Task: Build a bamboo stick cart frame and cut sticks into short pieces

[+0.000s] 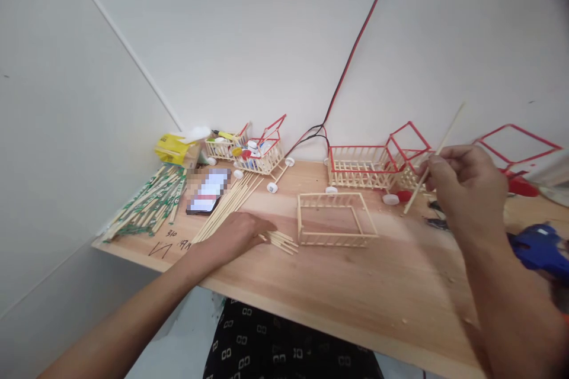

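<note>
My left hand (242,232) lies on the wooden table (338,284) with its fingers closed over a small bundle of short wooden sticks (281,241). Just right of it stands an unpainted stick frame shaped like a basket (334,219). My right hand (462,186) is raised at the right and pinches one long wooden stick (433,160), which slants up toward the wall. Behind that hand sits a stick cart with red trim (373,164).
A phone (208,190) and a row of long sticks (231,204) lie left of centre. Green-wrapped chopstick packs (149,201) fill the left edge. More small carts (260,151) stand at the wall. A blue glue gun (540,249) rests at the right. Red and black wires (351,59) run up the wall.
</note>
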Demonstrator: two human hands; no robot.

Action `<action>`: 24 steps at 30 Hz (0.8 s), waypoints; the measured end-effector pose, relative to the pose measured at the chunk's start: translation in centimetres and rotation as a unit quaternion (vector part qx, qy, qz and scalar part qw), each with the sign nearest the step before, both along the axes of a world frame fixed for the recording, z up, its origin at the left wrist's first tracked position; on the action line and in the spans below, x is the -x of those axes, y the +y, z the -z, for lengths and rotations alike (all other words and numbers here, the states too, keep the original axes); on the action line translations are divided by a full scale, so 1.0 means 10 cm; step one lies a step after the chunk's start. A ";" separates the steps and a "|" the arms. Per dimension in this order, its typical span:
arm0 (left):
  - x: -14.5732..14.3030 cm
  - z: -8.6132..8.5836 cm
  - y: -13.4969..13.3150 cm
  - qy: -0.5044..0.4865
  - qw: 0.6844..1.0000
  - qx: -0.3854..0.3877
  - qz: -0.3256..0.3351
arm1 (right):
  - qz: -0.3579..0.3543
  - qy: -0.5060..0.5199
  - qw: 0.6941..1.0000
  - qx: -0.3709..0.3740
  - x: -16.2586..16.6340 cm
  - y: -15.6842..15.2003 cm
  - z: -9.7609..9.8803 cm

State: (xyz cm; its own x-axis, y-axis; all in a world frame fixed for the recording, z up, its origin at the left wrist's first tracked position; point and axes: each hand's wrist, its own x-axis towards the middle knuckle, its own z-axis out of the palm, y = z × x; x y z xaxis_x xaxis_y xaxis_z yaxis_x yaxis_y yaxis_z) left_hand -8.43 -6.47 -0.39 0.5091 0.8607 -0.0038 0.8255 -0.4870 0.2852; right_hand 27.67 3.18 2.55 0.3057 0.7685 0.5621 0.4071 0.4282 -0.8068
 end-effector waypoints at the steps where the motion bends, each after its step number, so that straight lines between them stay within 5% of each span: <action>1: 0.01 0.01 0.00 -0.001 1.000 -0.001 -0.007 | -0.002 0.001 1.000 -0.001 0.00 0.00 0.00; 12: 0.16 -0.05 -0.01 0.044 0.991 0.031 -0.123 | -0.003 -0.005 1.000 0.001 0.09 -0.05 -0.06; 24: 0.18 -0.23 -0.04 0.057 0.992 0.090 -0.071 | -0.010 -0.001 1.000 0.003 0.11 -0.05 -0.04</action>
